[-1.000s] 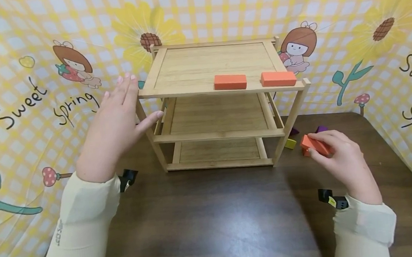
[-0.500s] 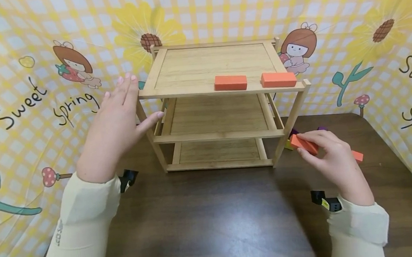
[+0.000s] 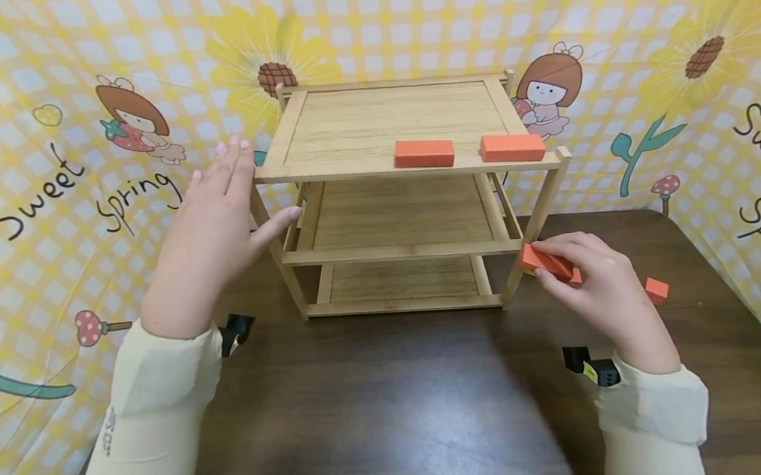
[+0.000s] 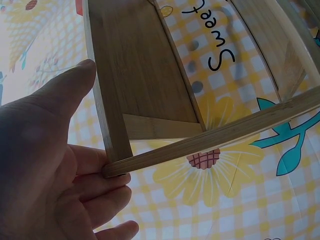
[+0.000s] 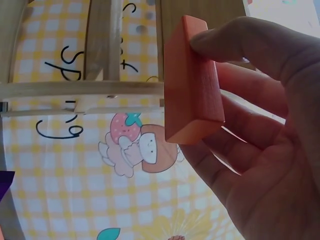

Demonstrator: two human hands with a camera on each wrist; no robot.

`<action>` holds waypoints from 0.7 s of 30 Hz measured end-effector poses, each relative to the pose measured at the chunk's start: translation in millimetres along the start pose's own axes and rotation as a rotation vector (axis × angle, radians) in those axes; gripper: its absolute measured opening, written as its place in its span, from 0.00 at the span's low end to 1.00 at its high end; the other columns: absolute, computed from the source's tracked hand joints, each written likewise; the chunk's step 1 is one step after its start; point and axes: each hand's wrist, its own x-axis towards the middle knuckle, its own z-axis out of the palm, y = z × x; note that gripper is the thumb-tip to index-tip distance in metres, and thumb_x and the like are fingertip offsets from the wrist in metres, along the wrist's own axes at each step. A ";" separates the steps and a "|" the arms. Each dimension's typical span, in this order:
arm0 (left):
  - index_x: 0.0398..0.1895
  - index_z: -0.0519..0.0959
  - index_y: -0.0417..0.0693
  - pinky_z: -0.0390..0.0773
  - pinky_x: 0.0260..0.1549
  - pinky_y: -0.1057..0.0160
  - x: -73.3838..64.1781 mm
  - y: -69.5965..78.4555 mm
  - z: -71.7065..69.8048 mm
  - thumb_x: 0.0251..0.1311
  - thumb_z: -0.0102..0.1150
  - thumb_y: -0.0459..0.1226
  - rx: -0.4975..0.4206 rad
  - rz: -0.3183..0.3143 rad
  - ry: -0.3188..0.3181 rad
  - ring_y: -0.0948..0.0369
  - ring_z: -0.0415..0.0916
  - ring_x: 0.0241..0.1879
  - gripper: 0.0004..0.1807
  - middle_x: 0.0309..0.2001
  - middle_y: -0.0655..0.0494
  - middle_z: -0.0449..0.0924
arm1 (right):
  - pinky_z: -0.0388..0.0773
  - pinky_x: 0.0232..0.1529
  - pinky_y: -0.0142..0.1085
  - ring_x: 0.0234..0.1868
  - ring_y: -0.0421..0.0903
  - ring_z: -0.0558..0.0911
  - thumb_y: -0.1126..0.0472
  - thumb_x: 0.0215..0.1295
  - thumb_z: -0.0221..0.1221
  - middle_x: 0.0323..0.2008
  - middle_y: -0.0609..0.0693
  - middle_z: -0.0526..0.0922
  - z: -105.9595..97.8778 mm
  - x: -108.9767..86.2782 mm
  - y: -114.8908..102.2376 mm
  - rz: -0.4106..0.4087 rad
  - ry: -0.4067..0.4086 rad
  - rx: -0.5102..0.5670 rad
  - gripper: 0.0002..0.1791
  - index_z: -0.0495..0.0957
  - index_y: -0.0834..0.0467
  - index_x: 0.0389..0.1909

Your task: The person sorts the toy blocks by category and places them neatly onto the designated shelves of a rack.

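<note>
My right hand (image 3: 599, 290) pinches an orange rectangular block (image 3: 544, 262) between thumb and fingers, beside the rack's right front leg. In the right wrist view this block (image 5: 192, 85) stands on end in the grip, thumb on its near face. My left hand (image 3: 204, 238) is at the left front corner of the three-tier wooden rack (image 3: 370, 118), fingers extended and thumb spread. In the left wrist view its thumb (image 4: 75, 87) touches the board's edge and its fingers meet the corner post. Two orange blocks, one left (image 3: 424, 154) and one right (image 3: 512, 147), lie along the top shelf's front edge.
Another orange block (image 3: 657, 290) lies on the dark table (image 3: 395, 402) right of my right hand. A bit of orange shows below the held block. A purple piece (image 5: 5, 181) appears in the right wrist view. A patterned yellow-check cloth (image 3: 362, 28) surrounds the table.
My right hand has moved left and slightly up with the orange block, toward the rack's right leg, uncovering another orange block on the table. My left hand has stayed put.
</note>
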 end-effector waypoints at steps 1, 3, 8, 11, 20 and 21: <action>0.81 0.42 0.37 0.41 0.75 0.38 -0.1 -0.1 0.0 0.70 0.53 0.61 0.001 0.000 0.000 0.46 0.37 0.80 0.53 0.81 0.40 0.40 | 0.69 0.41 0.21 0.43 0.47 0.79 0.73 0.52 0.71 0.42 0.53 0.85 -0.3 0.9 -1.1 -0.003 0.000 -0.001 0.18 0.86 0.64 0.46; 0.81 0.42 0.38 0.41 0.75 0.38 -0.2 -0.3 0.1 0.70 0.52 0.62 0.001 0.000 0.002 0.46 0.37 0.80 0.53 0.81 0.40 0.40 | 0.69 0.40 0.22 0.42 0.47 0.79 0.73 0.52 0.71 0.42 0.53 0.85 -0.6 3.1 -3.6 -0.014 0.001 0.001 0.18 0.86 0.64 0.46; 0.81 0.43 0.38 0.41 0.75 0.38 -1.0 -0.3 -0.3 0.70 0.52 0.62 0.000 0.001 0.009 0.46 0.38 0.80 0.53 0.81 0.41 0.40 | 0.69 0.38 0.23 0.42 0.47 0.78 0.73 0.51 0.70 0.42 0.52 0.84 -0.6 10.7 -11.3 -0.047 -0.002 0.021 0.18 0.86 0.64 0.46; 0.81 0.43 0.37 0.42 0.75 0.38 -1.2 0.2 -0.4 0.70 0.53 0.61 0.001 0.001 0.010 0.46 0.38 0.80 0.53 0.81 0.41 0.40 | 0.69 0.37 0.24 0.43 0.47 0.78 0.73 0.51 0.69 0.42 0.52 0.84 -0.8 15.7 -16.4 -0.058 -0.013 0.023 0.18 0.86 0.63 0.46; 0.81 0.42 0.37 0.42 0.74 0.37 -0.9 0.7 -0.3 0.70 0.53 0.61 0.004 0.000 0.007 0.46 0.37 0.80 0.53 0.81 0.40 0.40 | 0.70 0.30 0.26 0.39 0.45 0.77 0.72 0.52 0.69 0.42 0.53 0.83 -1.5 29.2 -28.7 -0.086 -0.040 0.039 0.19 0.86 0.62 0.48; 0.81 0.42 0.37 0.42 0.74 0.37 -0.7 0.7 -0.3 0.70 0.53 0.61 0.004 0.000 0.007 0.46 0.37 0.80 0.53 0.81 0.40 0.40 | 0.71 0.29 0.28 0.39 0.46 0.77 0.72 0.52 0.69 0.42 0.53 0.83 -1.6 30.4 -30.1 -0.090 -0.040 0.043 0.19 0.86 0.62 0.48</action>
